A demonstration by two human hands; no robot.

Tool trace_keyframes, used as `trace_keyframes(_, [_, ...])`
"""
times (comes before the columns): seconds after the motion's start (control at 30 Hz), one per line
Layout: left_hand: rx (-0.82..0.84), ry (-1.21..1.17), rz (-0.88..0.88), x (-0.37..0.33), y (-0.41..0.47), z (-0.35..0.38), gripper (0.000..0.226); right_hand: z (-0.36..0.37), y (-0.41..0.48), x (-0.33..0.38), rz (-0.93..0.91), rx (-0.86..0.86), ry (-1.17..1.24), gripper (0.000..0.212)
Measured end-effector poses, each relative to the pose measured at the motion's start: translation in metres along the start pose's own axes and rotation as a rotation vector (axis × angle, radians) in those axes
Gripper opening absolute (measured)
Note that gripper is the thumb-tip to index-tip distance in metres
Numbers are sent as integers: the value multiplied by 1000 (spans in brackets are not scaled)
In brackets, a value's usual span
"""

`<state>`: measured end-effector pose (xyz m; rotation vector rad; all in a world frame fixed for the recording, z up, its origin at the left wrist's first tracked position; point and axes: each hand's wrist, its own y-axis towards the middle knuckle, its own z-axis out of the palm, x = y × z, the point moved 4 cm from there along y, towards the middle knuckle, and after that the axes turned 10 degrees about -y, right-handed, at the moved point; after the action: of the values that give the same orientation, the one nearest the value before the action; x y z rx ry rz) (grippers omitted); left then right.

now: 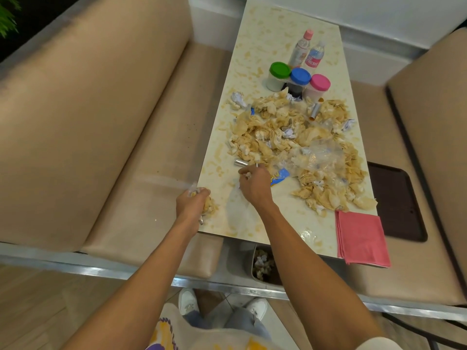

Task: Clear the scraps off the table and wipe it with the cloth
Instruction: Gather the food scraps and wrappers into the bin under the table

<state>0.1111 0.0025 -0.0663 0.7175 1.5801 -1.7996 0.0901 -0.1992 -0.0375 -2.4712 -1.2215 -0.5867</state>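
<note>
**Both hands gathering scraps at the near end of the bench**

The person is standing at the short end of the bench (290, 218) and reaching in with both arms. The left hand (190, 202) is gripping a wad of scraps (209, 207), tan flakes and crumpled paper, right at the near left edge of the bench. The right hand (255, 186), a little farther in, is curling its fingers and pinching a small pale scrap (248, 175) at its fingertips.

The heap of scraps (290, 132) is lying just beyond the right hand and spreading off to that hand's right, covering the middle of the bench. A crumpled clear plastic bag (319, 154) is sitting on the heap, a short metal tube (239, 162) is lying just ahead of the right fingertips, and a blue wrapper (281, 175) is poking out beside that hand. A filmy white bag (237, 210) is lying under the right wrist.

The pink cloth (361, 238) is lying folded at the near corner, well to the right of the right forearm and overhanging the edge. Far beyond both hands, three jars with a green lid (280, 69), a blue lid (300, 75) and a pink lid (320, 82) are standing in a row, with two bottles (300, 50) behind them. A bin (253, 263) holding scraps is sitting below the bench edge, between the forearms.
</note>
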Motion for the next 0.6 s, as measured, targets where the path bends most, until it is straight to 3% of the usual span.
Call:
trace_keyframes(0.27, [7, -22, -2, 8, -1, 3, 12, -19, -12, -14, 89, -72, 166, 22])
trace_keyframes(0.6, [7, -4, -3, 7, -7, 3, 7, -5, -30, -23, 146, -13, 144, 19])
